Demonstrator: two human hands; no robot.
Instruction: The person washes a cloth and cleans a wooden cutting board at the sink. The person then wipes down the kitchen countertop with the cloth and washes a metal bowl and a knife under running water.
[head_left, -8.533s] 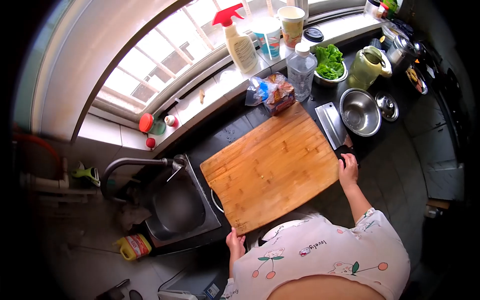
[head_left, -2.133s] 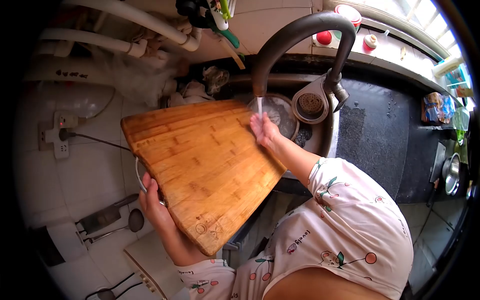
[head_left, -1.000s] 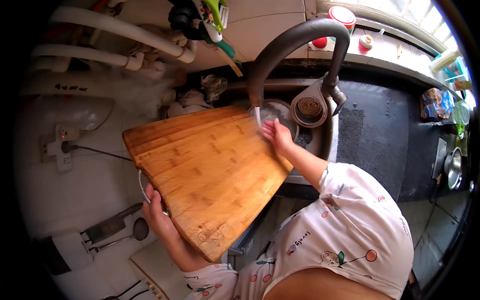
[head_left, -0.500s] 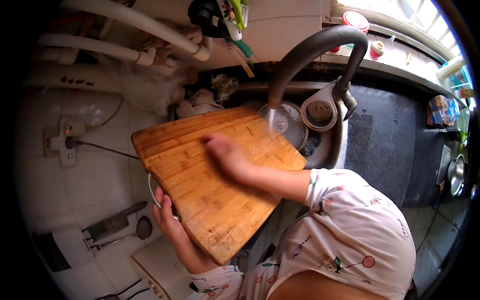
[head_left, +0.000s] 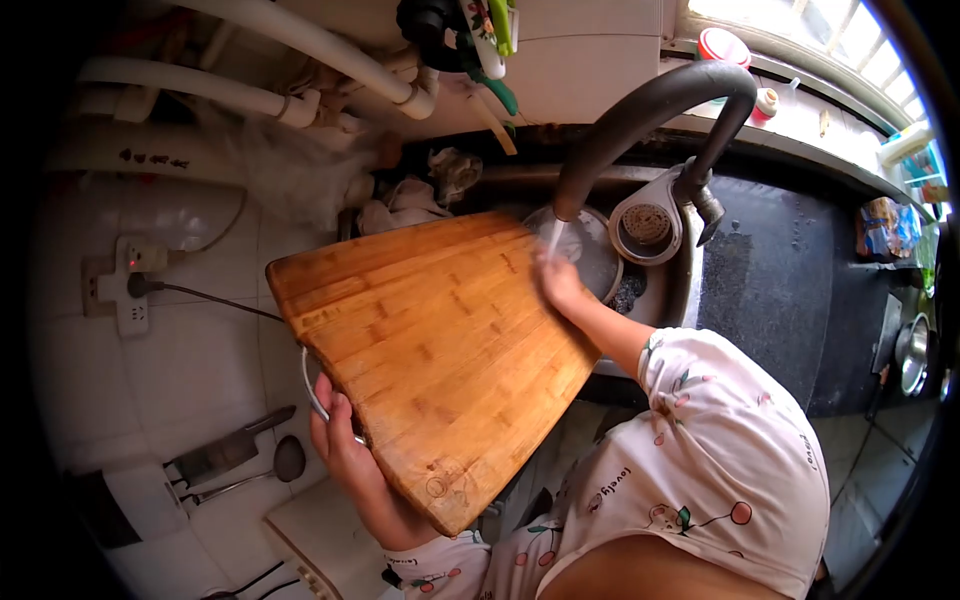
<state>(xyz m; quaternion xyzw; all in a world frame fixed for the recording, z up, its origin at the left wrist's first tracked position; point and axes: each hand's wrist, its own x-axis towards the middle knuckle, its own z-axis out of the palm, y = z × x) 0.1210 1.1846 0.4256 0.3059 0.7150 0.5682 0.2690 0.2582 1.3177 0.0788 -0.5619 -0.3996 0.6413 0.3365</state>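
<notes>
Black countertop (head_left: pixel 765 290) extended right of the right hand (head_left: pixel 566 287), well apart from the grip of the left hand (head_left: pixel 345 445). On its far side from that grip: plastic-wrapped package (head_left: pixel 887 228), with cleaver (head_left: pixel 884 338) and metal bowl (head_left: pixel 913 355) just beside each other. Sink (head_left: pixel 686 300) was set in near the right hand.

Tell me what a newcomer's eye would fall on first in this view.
Likely the big wooden cutting board, filling the middle, its left edge held by the left hand. Next, the dark gooseneck faucet arching over the sink, its water stream falling near the blurred right hand at the board's far edge.
</notes>
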